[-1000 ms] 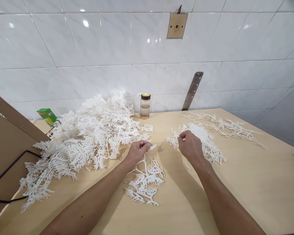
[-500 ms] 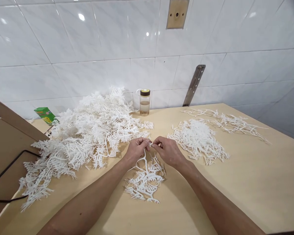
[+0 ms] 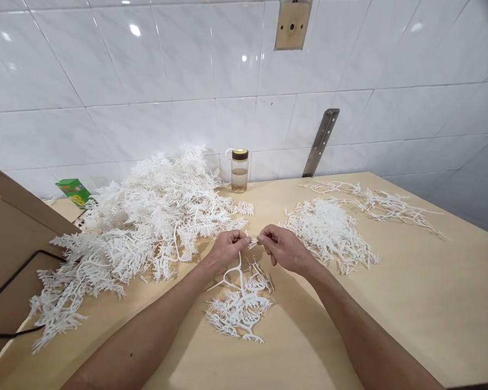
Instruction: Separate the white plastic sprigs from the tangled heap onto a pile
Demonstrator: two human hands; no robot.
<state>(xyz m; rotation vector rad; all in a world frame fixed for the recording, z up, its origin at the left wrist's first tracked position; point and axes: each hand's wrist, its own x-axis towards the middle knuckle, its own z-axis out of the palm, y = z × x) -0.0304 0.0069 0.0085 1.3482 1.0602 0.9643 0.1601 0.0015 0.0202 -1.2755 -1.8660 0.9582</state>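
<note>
My left hand (image 3: 226, 250) pinches the upper stem of a white plastic branch (image 3: 241, 298), whose forked lower part with feathery sprigs hangs down and rests on the table. Opposite it, my right hand (image 3: 282, 249) has thumb and forefinger closed on the end of a small white sprig (image 3: 252, 241) that spans the gap between the hands. Whether this sprig is still joined to the branch I cannot tell. A heap of small loose white sprigs (image 3: 329, 233) lies just beyond my right hand. To the left spreads a large pile of white plastic foliage (image 3: 146, 211).
Bare white stems (image 3: 382, 205) lie at the back right of the wooden table (image 3: 423, 292). A water bottle (image 3: 239, 172) stands against the tiled wall, near a metal bracket (image 3: 321, 143). At the left are a green box (image 3: 74, 190), a cardboard panel (image 3: 12, 233) and a black cable (image 3: 14, 271).
My right hand has drawn slightly away from my left, so the small sprig now shows between them. The branch hangs from my left hand much as before.
</note>
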